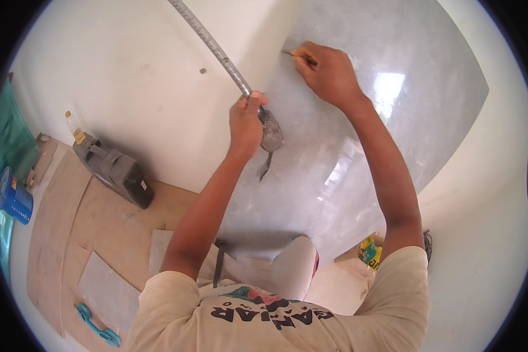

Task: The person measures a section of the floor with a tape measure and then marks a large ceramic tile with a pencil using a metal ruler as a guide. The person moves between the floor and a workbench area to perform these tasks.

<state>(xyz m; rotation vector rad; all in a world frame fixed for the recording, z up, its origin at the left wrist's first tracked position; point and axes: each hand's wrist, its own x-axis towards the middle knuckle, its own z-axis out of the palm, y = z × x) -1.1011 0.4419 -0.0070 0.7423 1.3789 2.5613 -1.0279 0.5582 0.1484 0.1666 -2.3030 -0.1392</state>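
A worn tape measure (273,132) with a dark strap hanging from its case is gripped near the blade's mouth by my left hand (246,126). Its metal blade (211,47) runs out toward the upper left, over the white surface. My right hand (331,73) pinches a thin dark marking tool, perhaps a pencil (288,53), by the left edge of a large glossy grey sheet (434,88). The tool's tip points left at that edge. The tape's case is above the sheet; whether it touches cannot be told.
Left of me, a black tool case (112,170) rests by brown boards (117,223), with a small clear bottle (74,126) beside it. Farther left is a blue bucket (16,196). A grey offcut (108,287) and a turquoise-handled tool (94,322) lie lower left. A yellow-green packet (369,252) is near my right arm.
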